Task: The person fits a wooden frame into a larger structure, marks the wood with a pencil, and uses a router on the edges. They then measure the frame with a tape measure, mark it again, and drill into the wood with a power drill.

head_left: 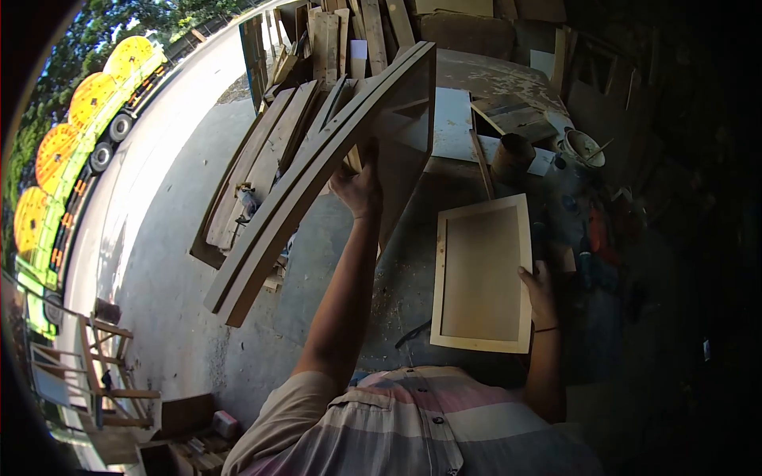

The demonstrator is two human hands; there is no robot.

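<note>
My left hand (361,184) is raised and closed around part of a large wooden frame (317,166), which is tilted up on edge, its long side rails running from upper right to lower left. Some of those fingers are hidden by the frame. A smaller framed panel (482,274), pale wood round a brownish centre, is upright in front of my body. My right hand (542,297) grips its right edge, with the thumb on the near face and the other fingers out of sight behind.
Long boards (262,166) lie at the left beside the large frame. Behind stand more planks (373,36). A can (513,155) and a bucket (583,147) are at the back right. A wooden stool (111,357) stands lower left. Outside, a truck (87,127) carries orange reels.
</note>
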